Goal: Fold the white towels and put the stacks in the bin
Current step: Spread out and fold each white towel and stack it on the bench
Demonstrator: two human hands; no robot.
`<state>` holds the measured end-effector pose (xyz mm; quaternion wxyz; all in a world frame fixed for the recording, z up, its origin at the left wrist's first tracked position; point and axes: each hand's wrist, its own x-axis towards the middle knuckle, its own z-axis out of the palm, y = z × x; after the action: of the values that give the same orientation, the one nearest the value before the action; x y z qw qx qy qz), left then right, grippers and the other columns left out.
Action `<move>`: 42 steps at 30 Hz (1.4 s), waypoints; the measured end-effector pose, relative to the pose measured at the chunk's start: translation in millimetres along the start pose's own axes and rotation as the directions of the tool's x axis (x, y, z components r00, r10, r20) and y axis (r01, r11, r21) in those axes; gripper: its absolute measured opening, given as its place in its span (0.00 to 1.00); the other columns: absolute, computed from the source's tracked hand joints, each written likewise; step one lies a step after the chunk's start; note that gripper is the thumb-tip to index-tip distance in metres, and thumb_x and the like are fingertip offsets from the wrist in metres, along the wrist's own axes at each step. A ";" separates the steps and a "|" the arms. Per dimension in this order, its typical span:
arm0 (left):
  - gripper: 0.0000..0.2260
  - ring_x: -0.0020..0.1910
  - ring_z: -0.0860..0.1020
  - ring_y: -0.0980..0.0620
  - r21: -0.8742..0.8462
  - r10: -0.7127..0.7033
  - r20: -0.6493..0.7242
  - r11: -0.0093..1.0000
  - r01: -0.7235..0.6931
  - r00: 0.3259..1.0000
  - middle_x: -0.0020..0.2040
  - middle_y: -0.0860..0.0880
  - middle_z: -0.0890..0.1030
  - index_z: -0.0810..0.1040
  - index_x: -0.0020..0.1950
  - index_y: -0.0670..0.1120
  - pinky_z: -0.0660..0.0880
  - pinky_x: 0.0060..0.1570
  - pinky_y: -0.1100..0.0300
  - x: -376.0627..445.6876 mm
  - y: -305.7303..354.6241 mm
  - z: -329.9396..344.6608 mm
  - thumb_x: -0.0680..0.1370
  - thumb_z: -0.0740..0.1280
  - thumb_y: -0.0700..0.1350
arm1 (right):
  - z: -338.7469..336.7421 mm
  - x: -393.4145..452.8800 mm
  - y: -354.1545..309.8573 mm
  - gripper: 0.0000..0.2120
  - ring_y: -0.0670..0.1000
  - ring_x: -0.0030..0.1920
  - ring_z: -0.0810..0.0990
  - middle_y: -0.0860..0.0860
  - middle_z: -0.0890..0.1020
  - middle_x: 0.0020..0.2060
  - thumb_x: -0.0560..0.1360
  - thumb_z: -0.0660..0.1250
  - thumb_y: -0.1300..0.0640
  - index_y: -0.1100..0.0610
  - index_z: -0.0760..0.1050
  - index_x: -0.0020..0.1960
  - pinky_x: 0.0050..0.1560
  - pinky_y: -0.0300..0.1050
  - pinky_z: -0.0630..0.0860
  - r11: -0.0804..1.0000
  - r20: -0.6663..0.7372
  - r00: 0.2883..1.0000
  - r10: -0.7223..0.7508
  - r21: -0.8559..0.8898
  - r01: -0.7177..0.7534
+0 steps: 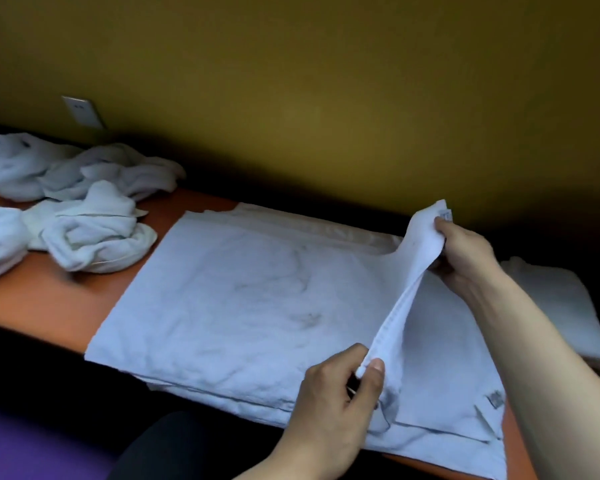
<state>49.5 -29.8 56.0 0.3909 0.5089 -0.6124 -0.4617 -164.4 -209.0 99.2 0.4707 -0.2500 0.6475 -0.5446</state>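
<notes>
Head view: towel edge lifted between two hands on the orange counter point(66, 306).
Crumpled white towels point(66, 209) heaped far left; flat white towel point(239, 299) spread mid-counter; left hand point(340, 407) pinching its near right edge; right hand point(465, 254) gripping the raised far corner; folded towel point(561, 306) at far right, dim.

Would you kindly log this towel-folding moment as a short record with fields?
surface: orange table
towel in work: white towel spread flat, its right edge lifted
left hand: pinches the near corner of the lifted edge
right hand: pinches the far corner, by a tag
unfolded pile: crumpled white towels, left end of table
folded towel: beyond the right forearm
bin: not in view
</notes>
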 end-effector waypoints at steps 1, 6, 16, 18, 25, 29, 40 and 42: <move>0.22 0.34 0.79 0.44 0.003 -0.023 -0.031 1.000 0.023 0.999 0.34 0.46 0.78 0.71 0.41 0.44 0.78 0.40 0.47 -1.4 -6.2 -17.1 0.77 0.60 0.63 | 18.8 -5.1 2.1 0.07 0.54 0.38 0.82 0.56 0.82 0.42 0.81 0.65 0.55 0.57 0.79 0.49 0.38 0.45 0.78 1.000 0.023 1.000 0.016 -0.012 -0.016; 0.22 0.37 0.84 0.57 -0.100 -0.186 -0.141 0.980 0.173 0.972 0.33 0.40 0.78 0.74 0.41 0.40 0.81 0.45 0.48 -12.4 -33.0 -90.8 0.79 0.64 0.59 | 116.6 -28.9 25.8 0.06 0.49 0.32 0.75 0.52 0.77 0.35 0.81 0.66 0.55 0.57 0.78 0.53 0.26 0.38 0.72 0.994 0.103 0.989 0.108 -0.026 -0.106; 0.16 0.30 0.80 0.54 -0.146 -0.280 -0.390 0.959 0.241 0.877 0.30 0.48 0.83 0.75 0.36 0.43 0.78 0.40 0.50 -24.1 -81.0 -200.9 0.83 0.63 0.47 | 295.3 -76.3 50.4 0.12 0.53 0.45 0.82 0.55 0.82 0.46 0.81 0.66 0.54 0.56 0.78 0.63 0.35 0.44 0.79 0.994 0.191 0.976 0.102 -0.064 -0.092; 0.17 0.30 0.81 0.51 -0.173 -0.335 -0.446 0.942 0.287 0.830 0.30 0.46 0.82 0.73 0.36 0.42 0.78 0.40 0.48 -26.4 -99.3 -221.8 0.83 0.63 0.47 | 323.0 -84.4 59.3 0.09 0.51 0.38 0.79 0.54 0.80 0.41 0.82 0.65 0.54 0.57 0.79 0.58 0.33 0.43 0.77 0.991 0.213 0.971 0.108 -0.097 -0.089; 0.15 0.30 0.80 0.52 -0.090 -0.451 -0.532 0.872 0.481 0.717 0.31 0.44 0.82 0.80 0.39 0.45 0.80 0.44 0.46 -33.7 -156.6 -277.2 0.82 0.62 0.51 | 384.0 -102.2 101.6 0.13 0.49 0.32 0.78 0.53 0.79 0.35 0.84 0.61 0.52 0.57 0.77 0.64 0.39 0.46 0.79 0.966 0.296 0.946 0.130 -0.253 -0.054; 0.16 0.25 0.79 0.57 -0.017 -0.500 -0.507 0.821 0.571 0.703 0.30 0.42 0.80 0.81 0.43 0.43 0.80 0.46 0.49 -34.1 -179.4 -284.2 0.82 0.61 0.52 | 355.4 -110.1 124.6 0.18 0.52 0.45 0.84 0.54 0.82 0.49 0.84 0.60 0.52 0.54 0.69 0.73 0.40 0.44 0.82 0.939 0.390 0.908 0.154 -0.343 -0.012; 0.07 0.53 0.78 0.40 0.082 -0.444 -0.609 0.789 0.609 0.658 0.52 0.43 0.80 0.78 0.50 0.46 0.71 0.54 0.50 -30.2 -199.0 -275.4 0.77 0.70 0.48 | 112.2 -184.2 181.8 0.03 0.50 0.40 0.80 0.47 0.82 0.35 0.78 0.65 0.56 0.49 0.76 0.48 0.39 0.46 0.69 0.718 -0.024 0.989 -0.149 -0.690 0.091; 0.14 0.54 0.78 0.42 0.007 -0.461 -0.621 0.805 0.593 0.633 0.53 0.45 0.80 0.74 0.55 0.47 0.73 0.58 0.49 -29.6 -200.9 -275.0 0.74 0.74 0.49 | 100.4 -195.4 192.9 0.03 0.51 0.41 0.79 0.47 0.81 0.37 0.78 0.67 0.53 0.52 0.74 0.50 0.41 0.46 0.68 0.712 -0.045 0.995 -0.092 -0.701 0.034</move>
<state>368.3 -58.0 -64.0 0.3519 0.8219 -0.3274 -0.3057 45.0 -38.4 -12.7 0.2973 -0.4102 0.8139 -0.2844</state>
